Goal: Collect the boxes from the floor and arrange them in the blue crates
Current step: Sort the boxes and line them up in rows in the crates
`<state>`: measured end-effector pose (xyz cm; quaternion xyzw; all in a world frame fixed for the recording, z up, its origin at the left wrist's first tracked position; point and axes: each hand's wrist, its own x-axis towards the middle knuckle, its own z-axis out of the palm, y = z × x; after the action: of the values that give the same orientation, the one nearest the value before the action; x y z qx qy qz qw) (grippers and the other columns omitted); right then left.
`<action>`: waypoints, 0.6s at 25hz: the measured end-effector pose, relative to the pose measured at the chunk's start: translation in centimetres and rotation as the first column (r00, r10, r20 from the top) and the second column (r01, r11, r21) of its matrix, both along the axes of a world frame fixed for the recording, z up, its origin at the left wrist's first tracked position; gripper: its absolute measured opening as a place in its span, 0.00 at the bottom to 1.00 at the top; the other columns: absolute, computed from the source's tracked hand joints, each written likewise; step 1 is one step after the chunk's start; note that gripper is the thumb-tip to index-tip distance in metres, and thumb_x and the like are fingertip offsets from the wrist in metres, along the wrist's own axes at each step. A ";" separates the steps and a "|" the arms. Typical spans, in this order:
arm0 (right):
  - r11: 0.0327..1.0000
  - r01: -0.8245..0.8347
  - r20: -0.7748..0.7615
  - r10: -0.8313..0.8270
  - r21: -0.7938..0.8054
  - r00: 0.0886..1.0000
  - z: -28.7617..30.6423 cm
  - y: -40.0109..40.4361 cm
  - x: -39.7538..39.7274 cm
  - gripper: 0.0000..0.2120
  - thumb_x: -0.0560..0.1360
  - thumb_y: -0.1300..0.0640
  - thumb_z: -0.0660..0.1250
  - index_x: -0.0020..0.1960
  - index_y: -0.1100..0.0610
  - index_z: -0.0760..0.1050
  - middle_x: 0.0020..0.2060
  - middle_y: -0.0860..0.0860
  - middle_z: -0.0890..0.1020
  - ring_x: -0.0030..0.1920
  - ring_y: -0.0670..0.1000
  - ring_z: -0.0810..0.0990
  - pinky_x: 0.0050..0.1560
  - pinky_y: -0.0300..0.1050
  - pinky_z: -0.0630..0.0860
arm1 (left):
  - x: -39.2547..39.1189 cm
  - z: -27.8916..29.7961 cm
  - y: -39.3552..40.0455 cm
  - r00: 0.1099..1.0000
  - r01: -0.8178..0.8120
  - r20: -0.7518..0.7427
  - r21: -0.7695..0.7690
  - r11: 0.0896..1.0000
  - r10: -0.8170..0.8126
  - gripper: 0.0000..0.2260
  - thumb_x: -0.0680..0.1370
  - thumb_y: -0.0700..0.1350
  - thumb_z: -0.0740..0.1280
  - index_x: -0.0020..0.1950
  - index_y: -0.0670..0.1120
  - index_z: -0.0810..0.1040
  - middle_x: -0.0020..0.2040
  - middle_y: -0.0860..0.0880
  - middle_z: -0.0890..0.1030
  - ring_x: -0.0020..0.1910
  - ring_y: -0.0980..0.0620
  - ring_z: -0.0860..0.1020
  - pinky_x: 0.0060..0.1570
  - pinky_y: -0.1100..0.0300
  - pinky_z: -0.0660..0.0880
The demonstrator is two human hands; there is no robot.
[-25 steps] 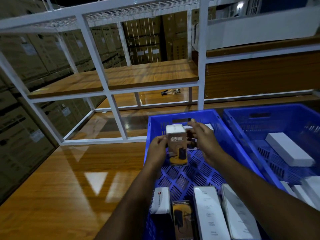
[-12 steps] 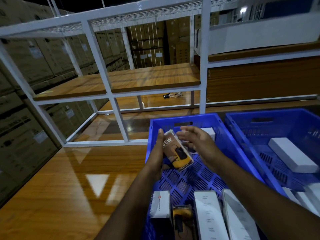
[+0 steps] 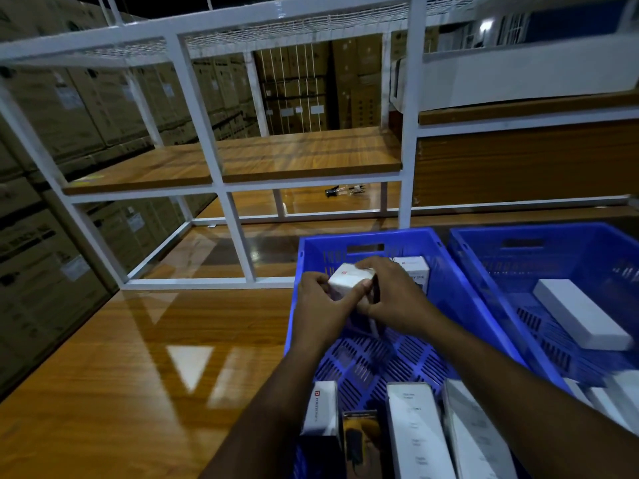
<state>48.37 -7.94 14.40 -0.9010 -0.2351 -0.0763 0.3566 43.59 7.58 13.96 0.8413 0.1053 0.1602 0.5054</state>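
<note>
Both hands closing on one small white box [image 3: 351, 279], left hand [image 3: 320, 300] and right hand [image 3: 392, 292] pinching its sides, lowering it toward the near blue crate's [image 3: 294, 305] far end, likely beside the upright box [image 3: 411, 267] there.

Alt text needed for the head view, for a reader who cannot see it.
Both hands, left hand and right hand, hold a small white box low over the far end of a blue crate. More boxes line its near end, and a second blue crate sits to its right.

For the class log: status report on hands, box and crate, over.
Left hand and right hand both grip small white box. Box low inside left blue crate, far end. Nothing obstructing.
</note>
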 end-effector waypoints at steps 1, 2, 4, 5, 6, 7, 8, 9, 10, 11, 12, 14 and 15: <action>0.999 0.022 -0.040 -0.021 0.024 0.999 0.2 -0.2 0.7 0.30 0.67 0.56 0.76 0.67 0.50 0.69 0.62 0.51 0.72 0.61 0.52 0.73 0.55 0.52 0.78 | -0.1 0.2 0.3 0.999 -0.008 0.043 0.059 0.998 0.006 0.28 0.67 0.67 0.75 0.55 0.49 0.73 0.52 0.51 0.77 0.49 0.54 0.78 0.49 0.55 0.78; 0.998 0.043 -0.074 -0.040 0.045 0.997 0.4 -0.4 1.5 0.31 0.67 0.59 0.76 0.66 0.51 0.69 0.62 0.52 0.70 0.60 0.53 0.74 0.53 0.53 0.79 | -0.3 0.6 0.8 0.996 -0.039 0.089 0.129 0.991 0.028 0.26 0.69 0.63 0.75 0.57 0.49 0.73 0.52 0.53 0.77 0.51 0.55 0.77 0.49 0.55 0.77; 0.994 0.084 -0.099 -0.077 0.066 0.992 0.9 -0.6 3.3 0.32 0.66 0.64 0.77 0.66 0.52 0.69 0.62 0.54 0.68 0.59 0.55 0.74 0.50 0.53 0.81 | -0.2 0.8 2.1 0.980 -0.119 0.186 0.253 0.960 0.072 0.20 0.72 0.58 0.75 0.57 0.49 0.76 0.52 0.52 0.78 0.53 0.53 0.77 0.51 0.54 0.76; 0.993 0.087 -0.110 -0.078 0.076 0.991 1.1 -0.5 4.4 0.32 0.67 0.66 0.77 0.65 0.53 0.69 0.63 0.54 0.67 0.60 0.56 0.74 0.49 0.50 0.82 | -0.1 0.7 2.8 0.975 -0.141 0.206 0.307 0.941 0.079 0.17 0.73 0.56 0.74 0.57 0.49 0.77 0.53 0.52 0.79 0.55 0.52 0.77 0.53 0.53 0.76; 0.993 0.075 -0.119 -0.064 0.088 0.991 1.3 -0.4 5.5 0.32 0.67 0.67 0.77 0.66 0.53 0.68 0.64 0.54 0.66 0.61 0.56 0.74 0.47 0.45 0.81 | -0.2 0.4 3.2 0.979 -0.139 0.190 0.367 0.920 0.073 0.16 0.74 0.54 0.74 0.57 0.49 0.77 0.54 0.51 0.79 0.57 0.50 0.76 0.54 0.54 0.75; 0.994 0.058 -0.136 -0.044 0.097 0.990 1.4 -0.2 6.7 0.32 0.68 0.67 0.77 0.66 0.52 0.68 0.65 0.54 0.66 0.61 0.55 0.74 0.45 0.40 0.80 | -0.3 0.1 3.4 0.985 -0.120 0.164 0.430 0.895 0.053 0.16 0.75 0.53 0.74 0.59 0.48 0.77 0.55 0.50 0.79 0.58 0.49 0.75 0.56 0.55 0.73; 0.993 0.041 -0.161 -0.022 0.111 0.987 1.4 0.1 7.8 0.32 0.68 0.67 0.76 0.67 0.52 0.68 0.66 0.54 0.66 0.62 0.54 0.74 0.43 0.36 0.78 | -0.4 -0.3 3.4 0.992 -0.084 0.125 0.486 0.870 0.027 0.17 0.75 0.52 0.73 0.61 0.48 0.77 0.57 0.49 0.78 0.60 0.49 0.73 0.58 0.57 0.71; 0.991 0.026 -0.189 -0.002 0.129 0.982 1.2 0.4 8.9 0.32 0.69 0.66 0.76 0.67 0.51 0.67 0.66 0.54 0.68 0.62 0.52 0.74 0.43 0.34 0.77 | -0.5 -0.6 3.4 0.996 -0.044 0.088 0.530 0.847 -0.003 0.18 0.76 0.52 0.73 0.63 0.48 0.76 0.59 0.49 0.77 0.62 0.49 0.72 0.60 0.58 0.69; 0.988 0.014 -0.216 0.019 0.152 0.976 0.9 0.7 9.9 0.32 0.69 0.67 0.76 0.67 0.52 0.67 0.65 0.53 0.69 0.61 0.51 0.74 0.43 0.34 0.77 | -0.5 -0.8 3.2 0.998 -0.011 0.060 0.565 0.825 -0.028 0.19 0.76 0.51 0.72 0.65 0.48 0.75 0.61 0.49 0.76 0.64 0.50 0.71 0.61 0.58 0.68; 0.986 -0.001 -0.228 0.039 0.164 0.973 0.6 1.0 10.8 0.32 0.69 0.67 0.76 0.67 0.52 0.68 0.65 0.53 0.69 0.61 0.51 0.73 0.44 0.36 0.77 | -0.3 -0.9 3.2 0.998 0.013 0.039 0.582 0.813 -0.045 0.19 0.77 0.51 0.72 0.66 0.49 0.75 0.62 0.49 0.76 0.65 0.50 0.70 0.62 0.58 0.68; 0.987 -0.022 -0.225 0.059 0.162 0.973 0.2 1.2 11.6 0.31 0.69 0.68 0.76 0.67 0.54 0.68 0.65 0.54 0.68 0.62 0.52 0.73 0.47 0.38 0.79 | -0.2 -0.9 3.1 0.999 0.029 0.019 0.578 0.816 -0.049 0.19 0.77 0.51 0.72 0.66 0.49 0.74 0.63 0.49 0.75 0.66 0.50 0.69 0.63 0.58 0.67; 0.990 -0.064 -0.192 0.087 0.122 0.978 -0.8 1.6 13.1 0.31 0.68 0.69 0.76 0.67 0.56 0.69 0.65 0.56 0.67 0.63 0.56 0.74 0.55 0.47 0.80 | 0.2 -0.7 3.4 0.999 0.041 -0.002 0.528 0.848 -0.047 0.19 0.77 0.49 0.71 0.67 0.48 0.74 0.64 0.48 0.74 0.67 0.49 0.70 0.64 0.58 0.67; 0.993 -0.072 -0.177 0.087 0.092 0.980 -1.4 1.8 13.7 0.31 0.68 0.69 0.76 0.67 0.57 0.70 0.65 0.58 0.67 0.63 0.58 0.74 0.59 0.50 0.78 | 0.5 -0.7 3.6 0.999 0.037 -0.002 0.502 0.864 -0.042 0.19 0.77 0.47 0.71 0.67 0.47 0.74 0.64 0.47 0.74 0.67 0.48 0.70 0.65 0.57 0.68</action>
<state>62.11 -6.10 13.03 -0.8781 -0.2341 0.0104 0.4171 44.05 11.18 13.22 0.9449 0.0407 0.1755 0.2732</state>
